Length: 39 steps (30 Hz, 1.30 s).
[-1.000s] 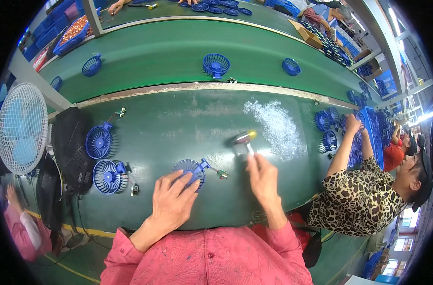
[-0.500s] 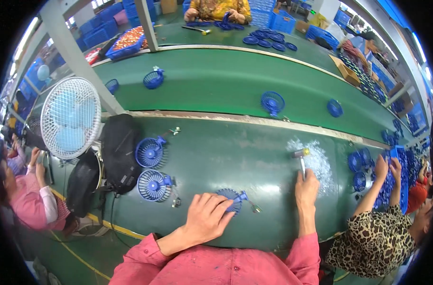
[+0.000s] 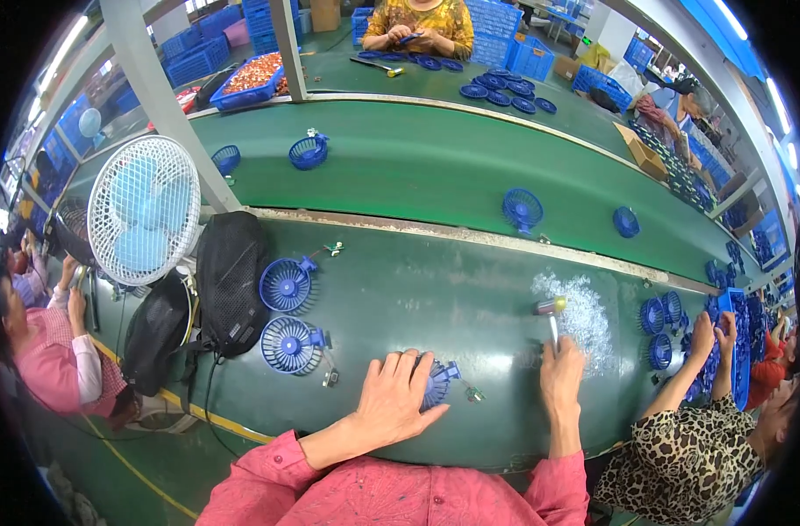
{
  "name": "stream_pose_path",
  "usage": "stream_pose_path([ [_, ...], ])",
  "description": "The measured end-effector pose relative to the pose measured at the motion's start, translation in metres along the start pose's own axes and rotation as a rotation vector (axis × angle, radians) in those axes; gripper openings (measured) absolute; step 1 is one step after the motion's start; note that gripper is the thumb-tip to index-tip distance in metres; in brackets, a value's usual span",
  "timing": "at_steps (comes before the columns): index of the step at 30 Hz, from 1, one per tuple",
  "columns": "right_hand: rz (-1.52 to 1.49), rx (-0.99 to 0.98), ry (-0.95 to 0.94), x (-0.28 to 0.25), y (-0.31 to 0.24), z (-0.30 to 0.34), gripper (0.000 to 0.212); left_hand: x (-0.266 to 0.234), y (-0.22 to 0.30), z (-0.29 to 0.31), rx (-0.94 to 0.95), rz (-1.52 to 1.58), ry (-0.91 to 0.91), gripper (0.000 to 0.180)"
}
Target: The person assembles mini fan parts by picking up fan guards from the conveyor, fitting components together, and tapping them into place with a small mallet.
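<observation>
My left hand lies over a small blue fan guard on the green bench, its fingers stretched out and covering the guard's left part. A short stem and a small green circuit board stick out at the guard's right. My right hand grips the handle of a small hammer, whose yellowish-tipped head is beside a patch of small clear plastic bits. Left of my left hand are two more blue fan guards, one nearer and one farther, each with a wired board attached.
A white desk fan and a black mesh bag stand at the left. Beyond the bench's raised edge, a green conveyor carries several blue guards. A co-worker in leopard print reaches into a blue crate at the right.
My left hand's fingers have straightened out flatter over the fan guard. The hammer head sits slightly lower in view. Across the conveyor, the co-worker's hands now hold a smaller blue part.
</observation>
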State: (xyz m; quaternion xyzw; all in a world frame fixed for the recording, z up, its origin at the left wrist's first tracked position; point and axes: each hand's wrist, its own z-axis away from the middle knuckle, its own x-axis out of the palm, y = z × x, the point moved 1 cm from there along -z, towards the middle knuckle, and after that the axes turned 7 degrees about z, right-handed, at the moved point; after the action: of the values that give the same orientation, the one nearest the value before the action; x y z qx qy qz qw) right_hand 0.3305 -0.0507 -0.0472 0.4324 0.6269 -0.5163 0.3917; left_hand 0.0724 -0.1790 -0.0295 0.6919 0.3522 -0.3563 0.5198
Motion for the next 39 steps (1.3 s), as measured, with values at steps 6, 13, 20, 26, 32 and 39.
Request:
stream_pose_path([
  [6,0.034,-0.039,-0.068,0.007,-0.003,0.012,0.01,0.0,-0.001,0.0,-0.044,0.029,-0.064,0.076],
  [13,-0.152,-0.038,0.038,-0.013,-0.009,0.013,0.013,-0.01,-0.008,-0.002,-0.022,0.249,0.016,0.074],
  [20,-1.364,0.456,-0.613,-0.024,-0.048,0.038,0.014,-0.009,-0.007,0.0,0.085,0.485,0.041,0.076],
  [26,-1.608,0.496,-0.914,-0.001,-0.058,0.054,0.019,-0.011,-0.002,0.0,0.168,0.552,0.03,0.079],
  [32,-1.638,0.546,-0.95,0.003,-0.067,0.058,0.023,-0.01,-0.001,-0.001,0.158,0.585,0.023,0.078],
  [39,-1.629,0.501,-0.957,0.003,-0.068,0.059,0.022,-0.004,-0.004,-0.003,0.127,0.626,0.006,0.076],
])
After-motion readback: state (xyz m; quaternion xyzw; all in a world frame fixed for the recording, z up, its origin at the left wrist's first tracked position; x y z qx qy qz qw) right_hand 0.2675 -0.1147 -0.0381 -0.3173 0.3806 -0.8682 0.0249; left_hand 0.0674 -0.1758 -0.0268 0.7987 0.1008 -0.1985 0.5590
